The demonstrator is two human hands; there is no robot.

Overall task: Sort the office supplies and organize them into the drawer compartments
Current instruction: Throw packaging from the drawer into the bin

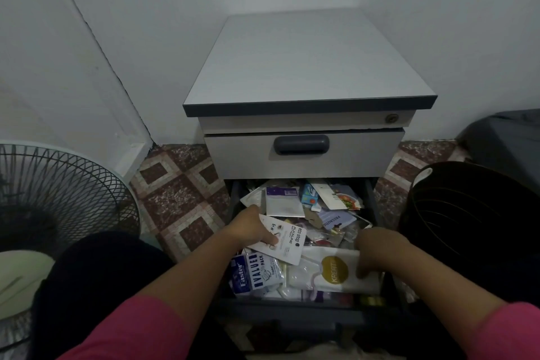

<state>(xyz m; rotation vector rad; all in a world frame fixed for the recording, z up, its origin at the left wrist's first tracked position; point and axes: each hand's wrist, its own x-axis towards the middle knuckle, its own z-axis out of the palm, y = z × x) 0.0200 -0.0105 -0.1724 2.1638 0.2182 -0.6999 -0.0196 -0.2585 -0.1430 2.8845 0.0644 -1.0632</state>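
Head view, looking down at a grey drawer cabinet (306, 67) against a white wall. Its lower drawer (306, 305) is pulled open at six o'clock and heaped with loose office supplies.

The left hand (251, 228) holds a white card pack (285, 240) printed "eco shop ALKALINE BATTERY", fingers (270, 240) curled over its face, at the drawer's nine o'clock side.

The right hand (377, 251) grips a white pouch (330, 272) with a gold circle reading "KREAT", fingers curled over its edge, at the four o'clock side.

At seven o'clock inside the drawer lies a blue-and-white bag (254, 273) marked "Faster VALUE PACK". A pale card (336, 219) near the centre shows "PRECAUTIO". The other packets are too small to read.

A fan (58, 193) stands at nine o'clock, a black basket (467, 207) at three o'clock.
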